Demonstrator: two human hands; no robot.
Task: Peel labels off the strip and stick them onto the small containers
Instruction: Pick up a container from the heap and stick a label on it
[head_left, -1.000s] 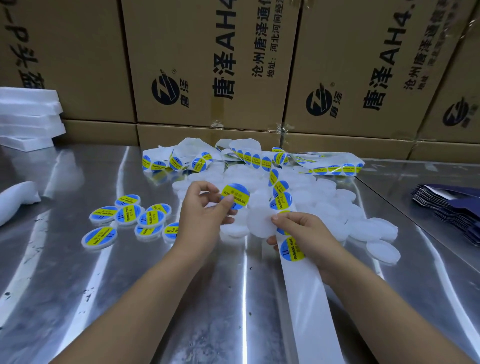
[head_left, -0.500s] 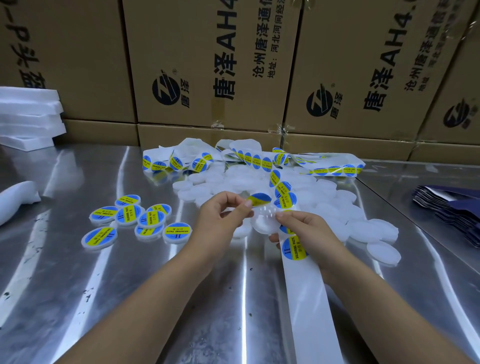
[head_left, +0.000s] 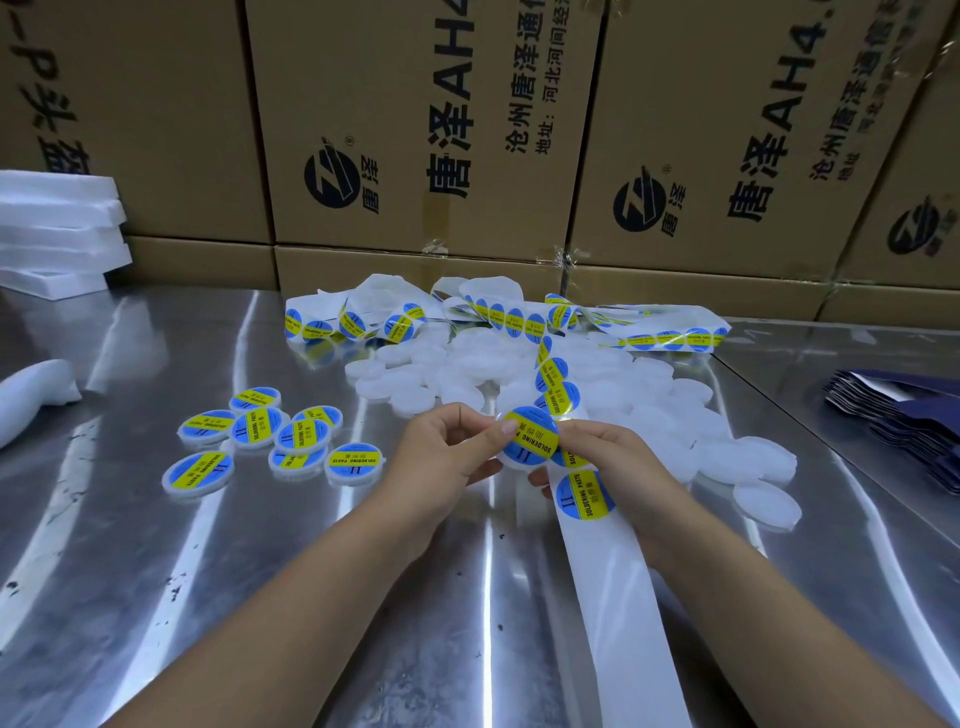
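Label (head_left: 530, 435) on small container (head_left: 511, 463), pinched mid-frame by left hand (head_left: 441, 460) and right hand (head_left: 618, 462): best smoothed from centre outward, avoiding wrinkles.

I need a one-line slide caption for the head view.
Left hand and right hand hold a container with its label on, above the strip.
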